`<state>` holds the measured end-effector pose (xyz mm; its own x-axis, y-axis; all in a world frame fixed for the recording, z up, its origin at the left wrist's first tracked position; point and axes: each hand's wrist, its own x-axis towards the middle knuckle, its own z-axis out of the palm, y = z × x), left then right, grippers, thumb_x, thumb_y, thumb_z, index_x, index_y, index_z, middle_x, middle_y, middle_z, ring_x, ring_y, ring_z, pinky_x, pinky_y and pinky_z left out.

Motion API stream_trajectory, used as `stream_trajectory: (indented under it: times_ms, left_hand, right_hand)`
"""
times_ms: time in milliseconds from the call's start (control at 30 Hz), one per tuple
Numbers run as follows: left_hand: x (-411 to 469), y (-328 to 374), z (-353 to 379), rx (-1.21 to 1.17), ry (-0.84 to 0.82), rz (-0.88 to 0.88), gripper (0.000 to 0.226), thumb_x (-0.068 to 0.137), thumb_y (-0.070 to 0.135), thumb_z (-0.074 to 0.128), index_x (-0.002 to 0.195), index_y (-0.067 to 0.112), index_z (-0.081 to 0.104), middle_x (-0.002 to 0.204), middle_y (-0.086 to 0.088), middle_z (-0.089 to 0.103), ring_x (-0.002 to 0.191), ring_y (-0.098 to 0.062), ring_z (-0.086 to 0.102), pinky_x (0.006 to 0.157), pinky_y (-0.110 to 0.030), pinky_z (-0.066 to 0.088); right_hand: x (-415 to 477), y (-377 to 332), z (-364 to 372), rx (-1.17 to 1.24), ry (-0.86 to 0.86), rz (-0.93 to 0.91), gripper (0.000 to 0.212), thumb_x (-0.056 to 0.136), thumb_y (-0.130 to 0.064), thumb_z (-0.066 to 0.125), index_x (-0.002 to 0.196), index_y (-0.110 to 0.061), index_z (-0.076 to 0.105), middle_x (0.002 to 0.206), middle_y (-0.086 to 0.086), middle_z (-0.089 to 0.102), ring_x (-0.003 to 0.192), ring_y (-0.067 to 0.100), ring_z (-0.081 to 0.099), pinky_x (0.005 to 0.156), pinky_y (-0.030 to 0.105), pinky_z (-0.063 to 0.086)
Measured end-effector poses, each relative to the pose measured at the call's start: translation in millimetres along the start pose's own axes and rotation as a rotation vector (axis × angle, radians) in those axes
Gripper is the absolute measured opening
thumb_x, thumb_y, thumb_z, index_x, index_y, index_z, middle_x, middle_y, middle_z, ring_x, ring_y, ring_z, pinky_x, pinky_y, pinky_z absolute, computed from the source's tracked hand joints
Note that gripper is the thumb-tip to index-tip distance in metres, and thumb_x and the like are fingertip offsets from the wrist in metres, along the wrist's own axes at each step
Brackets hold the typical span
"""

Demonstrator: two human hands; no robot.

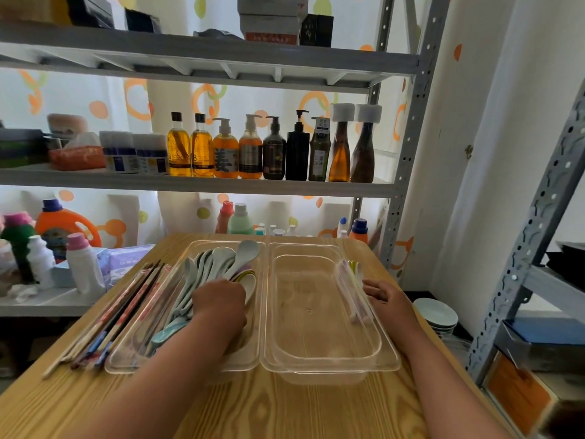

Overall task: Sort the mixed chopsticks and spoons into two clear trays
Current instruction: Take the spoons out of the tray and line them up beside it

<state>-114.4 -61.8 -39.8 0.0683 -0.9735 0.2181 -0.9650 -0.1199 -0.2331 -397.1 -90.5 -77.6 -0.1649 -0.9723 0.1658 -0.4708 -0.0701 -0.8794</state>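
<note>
Pale green and white spoons point(218, 264) lie heaped under the left hand point(218, 301), whose fingers curl down into the pile behind the back of the hand, so I cannot tell whether they grip a spoon or only rest on them. The heap fills the far and middle part of the left tray point(133, 350), a clear plastic tub just left of the frame's centre, with a few purple and yellow spoons showing just right of the knuckles. The right hand point(387, 297) rests at the right edge of the right tray point(316, 305); its fingers point(372, 288) are loosely curled and slightly apart, holding nothing, just beside a bundle of pale sticks point(354, 293) that lies along that tray's right rim. The two trays stand side by side with rims touching, and the floor of the right one is bare. Dark, red and patterned chopsticks point(126, 302) lie in a loose sheaf on the wooden table point(253, 407), just outside the left tray's left rim, running from the lower left toward the far edge. Behind the table a grey metal shelf point(221, 185) carries a row of amber and dark pump bottles point(253, 150). An orange detergent jug point(68, 226) stands at the left, and a stack of pale plates point(438, 313) sits at the right.
</note>
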Motion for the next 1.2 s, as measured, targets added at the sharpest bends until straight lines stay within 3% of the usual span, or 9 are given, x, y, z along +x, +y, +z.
stream_trajectory:
  times_ms: [133, 333, 467, 567, 733, 833, 900, 1033, 1200]
  left_hand:
    - [-1.4, 0.7, 0.3, -0.026, 0.008, -0.006, 0.03, 0.093, 0.039, 0.053, 0.111, 0.017, 0.06, 0.104, -0.001, 0.06, 0.092, -0.015, 0.058, 0.074, -0.026, 0.043]
    - [-1.3, -0.8, -5.9, -0.169, -0.07, -0.046, 0.038, 0.088, 0.049, 0.057, 0.107, 0.018, 0.06, 0.105, 0.0, 0.061, 0.096, -0.017, 0.058, 0.08, -0.029, 0.048]
    - [1.9, -7.0, -10.3, -0.337, -0.151, -0.114, 0.044, 0.082, 0.057, 0.06, 0.1, 0.017, 0.059, 0.091, 0.003, 0.061, 0.085, -0.015, 0.059, 0.071, -0.027, 0.047]
    - [4.7, -9.8, -16.3, -0.461, -0.229, -0.111, 0.043, 0.084, 0.058, 0.058, 0.092, 0.016, 0.06, 0.08, 0.004, 0.059, 0.084, -0.015, 0.061, 0.078, -0.03, 0.053]
    - [1.4, -18.0, -37.1, -0.628, -0.227, -0.149, 0.037, 0.09, 0.045, 0.057, 0.105, 0.011, 0.056, 0.078, 0.003, 0.052, 0.084, -0.015, 0.055, 0.075, -0.026, 0.047]
    - [-0.4, -23.4, -46.0, -0.689, -0.139, -0.165, 0.044, 0.09, 0.045, 0.057, 0.112, 0.008, 0.057, 0.087, 0.0, 0.054, 0.085, -0.016, 0.055, 0.081, -0.029, 0.047]
    - [0.1, -23.3, -51.7, -0.745, -0.086, -0.177, 0.043, 0.089, 0.045, 0.059, 0.107, 0.007, 0.06, 0.085, -0.001, 0.058, 0.08, -0.016, 0.057, 0.076, -0.029, 0.047]
    - [-2.8, -11.7, -63.8, -0.909, -0.062, -0.153, 0.034, 0.088, 0.035, 0.064, 0.105, 0.005, 0.064, 0.084, -0.005, 0.065, 0.066, -0.014, 0.061, 0.067, -0.026, 0.052]
    - [-20.6, 20.5, -73.7, -0.859, 0.103, 0.0, 0.026, 0.087, 0.031, 0.064, 0.099, 0.01, 0.072, 0.092, -0.004, 0.069, 0.075, -0.013, 0.061, 0.065, -0.023, 0.048]
  right_hand:
    - [1.5, -0.6, 0.1, -0.001, 0.011, 0.015, 0.036, 0.09, -0.008, 0.053, 0.123, -0.021, 0.058, 0.119, 0.003, 0.063, 0.108, 0.019, 0.058, 0.097, 0.038, 0.047]
    - [0.1, -0.1, 1.0, 0.005, 0.082, 0.01, 0.029, 0.092, -0.009, 0.051, 0.117, -0.018, 0.062, 0.118, 0.005, 0.063, 0.107, 0.018, 0.057, 0.094, 0.033, 0.045]
    - [-5.5, -4.9, 0.6, 0.06, 0.113, 0.012, 0.026, 0.093, -0.008, 0.049, 0.113, -0.015, 0.064, 0.114, 0.003, 0.063, 0.104, 0.014, 0.054, 0.091, 0.028, 0.042]
    - [-11.4, -12.2, -0.6, 0.116, 0.18, 0.021, 0.027, 0.093, -0.005, 0.046, 0.11, -0.013, 0.065, 0.109, 0.002, 0.061, 0.107, 0.018, 0.054, 0.091, 0.029, 0.041]
    - [-21.3, -37.9, -1.9, 0.107, 0.321, -0.05, 0.028, 0.094, -0.004, 0.042, 0.105, -0.011, 0.067, 0.106, 0.004, 0.064, 0.096, 0.013, 0.052, 0.084, 0.026, 0.04]
    - [-30.9, -54.6, 1.9, 0.094, 0.362, -0.13, 0.026, 0.094, -0.005, 0.044, 0.098, -0.016, 0.067, 0.097, 0.004, 0.066, 0.079, 0.014, 0.056, 0.067, 0.022, 0.043]
    - [-40.1, -69.1, 7.6, 0.109, 0.325, -0.2, 0.025, 0.093, -0.005, 0.045, 0.092, -0.02, 0.065, 0.089, 0.001, 0.067, 0.07, 0.012, 0.056, 0.06, 0.02, 0.043]
    - [-60.1, -102.1, 19.8, 0.158, 0.148, -0.269, 0.021, 0.094, -0.005, 0.047, 0.097, -0.014, 0.065, 0.083, -0.001, 0.067, 0.073, 0.014, 0.064, 0.062, 0.019, 0.053]
    - [-75.8, -124.7, 37.3, 0.416, -0.141, 0.016, 0.017, 0.095, -0.014, 0.05, 0.102, -0.005, 0.063, 0.085, 0.01, 0.071, 0.074, 0.019, 0.071, 0.066, 0.026, 0.058]
